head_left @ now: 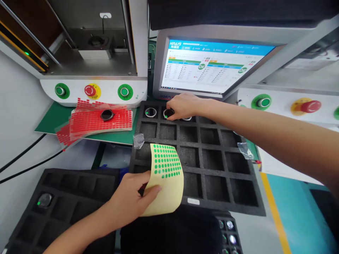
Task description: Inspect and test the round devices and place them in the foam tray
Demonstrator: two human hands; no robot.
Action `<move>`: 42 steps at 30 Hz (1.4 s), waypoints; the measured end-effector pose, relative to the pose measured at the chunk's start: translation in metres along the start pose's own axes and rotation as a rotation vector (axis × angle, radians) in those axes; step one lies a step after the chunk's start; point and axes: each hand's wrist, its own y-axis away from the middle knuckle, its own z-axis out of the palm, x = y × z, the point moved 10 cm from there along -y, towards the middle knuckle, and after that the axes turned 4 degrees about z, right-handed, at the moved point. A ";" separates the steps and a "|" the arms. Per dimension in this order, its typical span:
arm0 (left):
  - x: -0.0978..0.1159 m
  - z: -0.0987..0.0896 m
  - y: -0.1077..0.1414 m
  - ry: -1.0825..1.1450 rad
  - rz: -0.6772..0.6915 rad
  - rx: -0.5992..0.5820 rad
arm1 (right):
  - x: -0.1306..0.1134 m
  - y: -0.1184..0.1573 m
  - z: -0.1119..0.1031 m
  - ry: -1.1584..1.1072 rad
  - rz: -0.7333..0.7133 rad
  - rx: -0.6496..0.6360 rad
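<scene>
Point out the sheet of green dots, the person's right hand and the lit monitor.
Sheet of green dots (167, 184), head view: bare yellow backing just below the dots.
Right hand (182, 107), head view: back of the hand.
Lit monitor (213, 70), head view: middle of the screen.

Over my remote feed I see a factory workstation: white machine fronts (76, 94) with green push buttons (124, 92) and red emergency stops (90, 90), a monitor (212, 68) showing green OK marks (201, 66), black foam trays (225, 207) holding round devices (150, 112) in compartments, and a yellow line (274, 211) along teal floor (296, 206).
</scene>
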 end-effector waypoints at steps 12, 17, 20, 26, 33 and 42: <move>-0.013 -0.008 0.002 0.484 -0.052 0.209 | -0.079 0.175 -0.078 -0.615 -0.410 0.794; 0.000 -0.004 0.001 0.383 -0.003 0.228 | -0.110 0.202 -0.058 -0.690 -0.421 0.773; 0.011 -0.003 -0.001 0.228 0.046 0.241 | -0.100 0.205 -0.057 -0.730 -0.366 0.797; 0.043 -0.010 0.000 0.018 0.280 0.309 | -0.084 0.206 -0.048 -0.840 -0.267 0.709; 0.052 -0.012 0.000 -0.034 0.335 0.334 | -0.079 0.209 -0.047 -0.818 -0.232 0.789; 0.021 -0.005 -0.006 0.188 0.134 0.240 | -0.007 0.177 -0.037 -0.977 0.151 0.873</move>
